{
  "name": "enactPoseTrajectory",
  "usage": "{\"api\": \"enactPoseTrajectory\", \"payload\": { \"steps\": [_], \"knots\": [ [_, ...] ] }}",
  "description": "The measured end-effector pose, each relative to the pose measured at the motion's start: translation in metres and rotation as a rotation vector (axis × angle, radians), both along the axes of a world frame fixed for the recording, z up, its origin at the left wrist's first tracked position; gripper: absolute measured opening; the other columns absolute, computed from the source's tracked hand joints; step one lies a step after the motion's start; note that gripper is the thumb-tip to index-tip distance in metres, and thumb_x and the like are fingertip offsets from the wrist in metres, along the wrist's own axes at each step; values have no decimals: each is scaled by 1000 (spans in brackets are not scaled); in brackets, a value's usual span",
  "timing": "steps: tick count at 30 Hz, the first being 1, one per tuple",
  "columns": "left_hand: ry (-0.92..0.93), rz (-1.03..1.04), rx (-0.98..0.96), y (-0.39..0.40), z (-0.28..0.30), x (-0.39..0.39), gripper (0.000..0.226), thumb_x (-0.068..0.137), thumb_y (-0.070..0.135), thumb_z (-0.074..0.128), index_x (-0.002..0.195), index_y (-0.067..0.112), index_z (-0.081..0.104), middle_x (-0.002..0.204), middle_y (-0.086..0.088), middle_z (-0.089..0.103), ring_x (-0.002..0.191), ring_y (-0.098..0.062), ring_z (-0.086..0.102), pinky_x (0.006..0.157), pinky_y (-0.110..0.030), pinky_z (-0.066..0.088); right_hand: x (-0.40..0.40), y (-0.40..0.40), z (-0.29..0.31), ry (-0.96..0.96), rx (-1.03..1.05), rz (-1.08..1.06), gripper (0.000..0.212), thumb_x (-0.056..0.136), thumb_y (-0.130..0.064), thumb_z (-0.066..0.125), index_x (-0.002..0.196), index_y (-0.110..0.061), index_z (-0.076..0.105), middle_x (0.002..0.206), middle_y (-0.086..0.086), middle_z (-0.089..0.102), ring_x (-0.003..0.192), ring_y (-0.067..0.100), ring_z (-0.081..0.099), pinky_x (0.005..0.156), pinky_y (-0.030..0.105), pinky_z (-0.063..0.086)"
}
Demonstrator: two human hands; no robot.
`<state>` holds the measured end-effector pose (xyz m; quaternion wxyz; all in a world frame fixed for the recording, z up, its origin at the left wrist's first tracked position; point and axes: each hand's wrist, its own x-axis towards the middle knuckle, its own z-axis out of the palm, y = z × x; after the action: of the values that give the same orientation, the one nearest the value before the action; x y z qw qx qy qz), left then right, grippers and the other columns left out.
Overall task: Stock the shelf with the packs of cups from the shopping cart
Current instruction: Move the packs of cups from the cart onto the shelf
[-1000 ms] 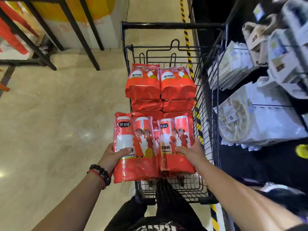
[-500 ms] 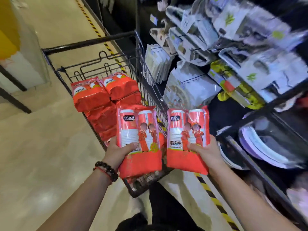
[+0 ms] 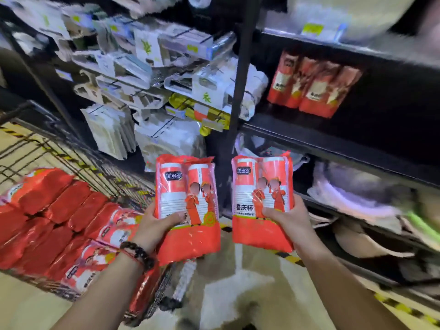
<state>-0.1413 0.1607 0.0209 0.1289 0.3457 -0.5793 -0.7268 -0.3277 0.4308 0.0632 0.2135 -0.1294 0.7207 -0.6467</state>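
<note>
Clearly both hands hold a load: the left hand (image 3: 158, 225) has its thumb curled over the front of one red pack of cups (image 3: 187, 208), fingers hidden behind it, and the right hand (image 3: 283, 216) pinches a second red pack (image 3: 262, 201) the same way, thumb across the print. Each pack stands upright, the two apart, at about 6 o'clock in the view. By the look of them the packs are light, the film slick and crinkly, the cup stacks inside stiff along their length but easy to crush sideways; a grip low on the body, as now, seems sound. At 1 o'clock, matching red packs (image 3: 312, 88) already stand on the dark shelf (image 3: 333, 136), with bare room beside them. At 9 o'clock the shopping cart (image 3: 71, 160) holds many more packs (image 3: 52, 222). Compared with half a second ago, the view has swung off the cart toward the shelving, and the two packs sit further apart, with the shelved packs now in sight
</note>
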Motion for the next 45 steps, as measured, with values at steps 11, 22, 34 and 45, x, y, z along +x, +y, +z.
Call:
{"api": "enactPoseTrajectory", "payload": {
  "steps": [11, 22, 34, 45],
  "knots": [
    [48, -247, -51, 135, 20, -145, 89, 39, 37, 87, 119, 8, 63, 106, -14, 75, 91, -28, 72, 82, -38, 57, -65, 162, 28, 47, -84, -253, 63, 74, 12, 79, 83, -50, 75, 85, -11, 79, 74, 7, 75, 58, 16, 55],
    [55, -297, -101, 187, 39, -223, 84, 40, 43, 89, 115, 18, 61, 104, -6, 77, 88, -22, 75, 72, -34, 57, -115, 230, 32, 3, -131, -320, 49, 75, 2, 82, 92, -43, 75, 96, -2, 80, 86, 18, 77, 64, 24, 60],
    [108, -356, -80, 146, 49, -307, 73, 44, 42, 92, 110, 29, 64, 103, 0, 77, 87, -20, 76, 61, -26, 59, -183, 189, 41, 36, -119, -339, 43, 75, -5, 86, 96, -40, 73, 102, 0, 79, 93, 23, 76, 75, 38, 63],
    [140, -381, -55, 49, 59, -426, 81, 40, 39, 91, 112, 27, 57, 102, -1, 77, 89, -19, 75, 68, -32, 59, -288, 89, 43, 87, -68, -438, 46, 70, -1, 87, 90, -39, 70, 94, -8, 79, 82, 14, 77, 62, 25, 59]
  ]
}}
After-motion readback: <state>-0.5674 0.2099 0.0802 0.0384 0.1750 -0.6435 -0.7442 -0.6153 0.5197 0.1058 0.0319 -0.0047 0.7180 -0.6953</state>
